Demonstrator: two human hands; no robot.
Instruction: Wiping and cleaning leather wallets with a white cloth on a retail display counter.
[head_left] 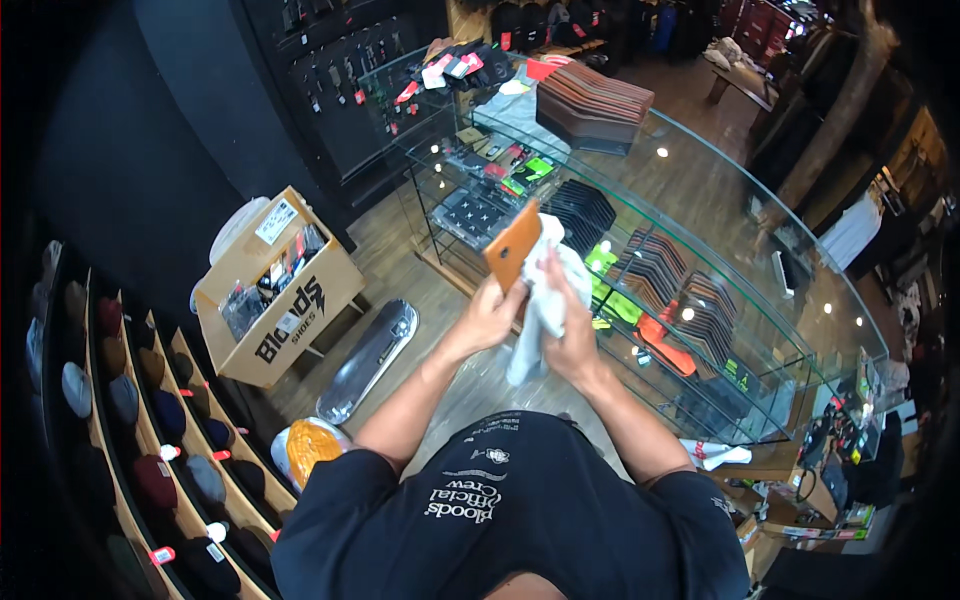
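My left hand point(485, 318) grips the lower end of a flat, rectangular orange-brown piece that looks like a leather wallet point(514, 245). It is held up at a tilt in front of my chest. In my right hand point(572, 338) is a white cloth point(546, 300), bunched up and pressed along the right side of the wallet. Part of the cloth hangs down below the fingers. Both hands are close together, in front of the glass display case point(720, 185).
Rows of brown and black wallets point(590, 105) stand on the case, with more on its shelves. At left are an open cardboard box point(290, 325) of packaged goods, a plastic-wrapped skateboard deck point(370, 360) on the floor, and a slanted cap rack point(165, 440).
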